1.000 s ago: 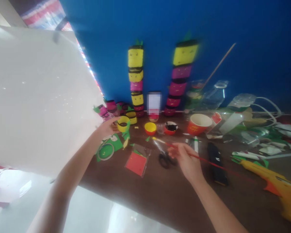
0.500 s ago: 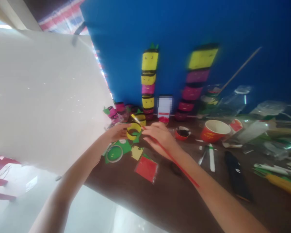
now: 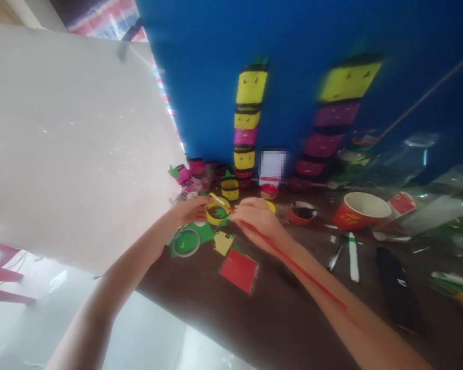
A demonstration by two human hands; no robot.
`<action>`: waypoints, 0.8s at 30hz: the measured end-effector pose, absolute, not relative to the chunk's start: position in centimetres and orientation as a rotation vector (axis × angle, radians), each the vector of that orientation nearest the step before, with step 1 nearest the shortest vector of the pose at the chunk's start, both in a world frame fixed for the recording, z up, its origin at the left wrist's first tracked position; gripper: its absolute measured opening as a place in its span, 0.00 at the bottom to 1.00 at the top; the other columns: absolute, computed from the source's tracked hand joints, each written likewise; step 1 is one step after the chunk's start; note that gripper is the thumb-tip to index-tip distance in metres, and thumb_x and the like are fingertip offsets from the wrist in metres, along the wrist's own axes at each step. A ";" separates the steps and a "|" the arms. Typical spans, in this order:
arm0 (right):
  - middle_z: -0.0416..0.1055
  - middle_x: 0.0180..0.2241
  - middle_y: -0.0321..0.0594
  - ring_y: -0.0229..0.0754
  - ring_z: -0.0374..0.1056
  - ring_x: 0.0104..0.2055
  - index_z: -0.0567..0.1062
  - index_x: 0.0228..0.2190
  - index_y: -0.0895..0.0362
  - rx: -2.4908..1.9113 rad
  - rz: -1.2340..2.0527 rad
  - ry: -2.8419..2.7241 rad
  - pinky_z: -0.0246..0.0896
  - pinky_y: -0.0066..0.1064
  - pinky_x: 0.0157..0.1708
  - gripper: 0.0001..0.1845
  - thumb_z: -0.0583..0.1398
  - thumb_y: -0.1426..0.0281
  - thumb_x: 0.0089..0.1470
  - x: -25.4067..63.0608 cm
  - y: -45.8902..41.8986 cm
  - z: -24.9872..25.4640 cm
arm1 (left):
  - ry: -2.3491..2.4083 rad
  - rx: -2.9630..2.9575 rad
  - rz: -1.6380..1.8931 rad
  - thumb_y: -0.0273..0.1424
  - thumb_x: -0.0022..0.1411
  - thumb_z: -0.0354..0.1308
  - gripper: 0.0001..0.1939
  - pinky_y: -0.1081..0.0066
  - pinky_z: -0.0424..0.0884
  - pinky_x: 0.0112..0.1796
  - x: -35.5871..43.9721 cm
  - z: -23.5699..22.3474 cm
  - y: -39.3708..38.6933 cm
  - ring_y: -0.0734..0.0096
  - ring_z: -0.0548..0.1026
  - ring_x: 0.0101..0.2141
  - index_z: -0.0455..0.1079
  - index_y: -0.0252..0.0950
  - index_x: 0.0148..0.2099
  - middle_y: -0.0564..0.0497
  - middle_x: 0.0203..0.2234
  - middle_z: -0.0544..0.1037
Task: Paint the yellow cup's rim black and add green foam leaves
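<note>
My left hand (image 3: 191, 209) grips a small yellow paper ring (image 3: 217, 210) at its left side, just above the brown table (image 3: 254, 318). My right hand (image 3: 257, 218) is closed on a thin red paintbrush (image 3: 293, 264). Its tip rests at the ring's upper rim, and its handle runs back along my right forearm. Both hands meet at the ring. Green paper pieces (image 3: 200, 234) and a tape roll (image 3: 185, 241) lie just under them.
Two stacked columns of yellow and pink paper faces (image 3: 247, 128) (image 3: 332, 128) lean on a blue board. A red paper cup (image 3: 360, 210), small paint caps (image 3: 301, 211), a white marker (image 3: 353, 257), a red sheet in plastic (image 3: 239, 270) and bottles lie around. A white panel (image 3: 69, 144) stands left.
My right hand has carried the paintbrush from the middle of the table left to the yellow ring in my left hand. The camera view has shifted left and closer.
</note>
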State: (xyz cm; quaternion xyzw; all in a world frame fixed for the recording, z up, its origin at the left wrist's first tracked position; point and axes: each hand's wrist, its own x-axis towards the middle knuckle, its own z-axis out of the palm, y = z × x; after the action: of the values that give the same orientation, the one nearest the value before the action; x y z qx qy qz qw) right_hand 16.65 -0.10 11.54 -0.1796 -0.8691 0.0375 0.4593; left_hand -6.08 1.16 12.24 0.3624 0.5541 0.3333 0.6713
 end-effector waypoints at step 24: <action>0.73 0.25 0.36 0.40 0.67 0.32 0.74 0.28 0.53 -0.710 0.036 -1.995 0.58 0.34 0.34 0.09 0.55 0.72 0.56 15.4 -1.1 4.0 | 0.986 0.629 1.246 0.44 0.55 0.55 0.32 0.64 0.68 0.50 -9.3 15.3 -0.2 0.55 0.69 0.50 0.57 0.27 0.55 0.36 0.46 0.71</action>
State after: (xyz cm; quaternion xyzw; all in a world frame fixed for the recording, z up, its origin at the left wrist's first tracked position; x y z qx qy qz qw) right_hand 15.40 -1.08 4.04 -0.2924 -0.8212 0.0149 0.4898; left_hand -9.28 -0.19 15.26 0.2777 0.4351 0.5500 0.6566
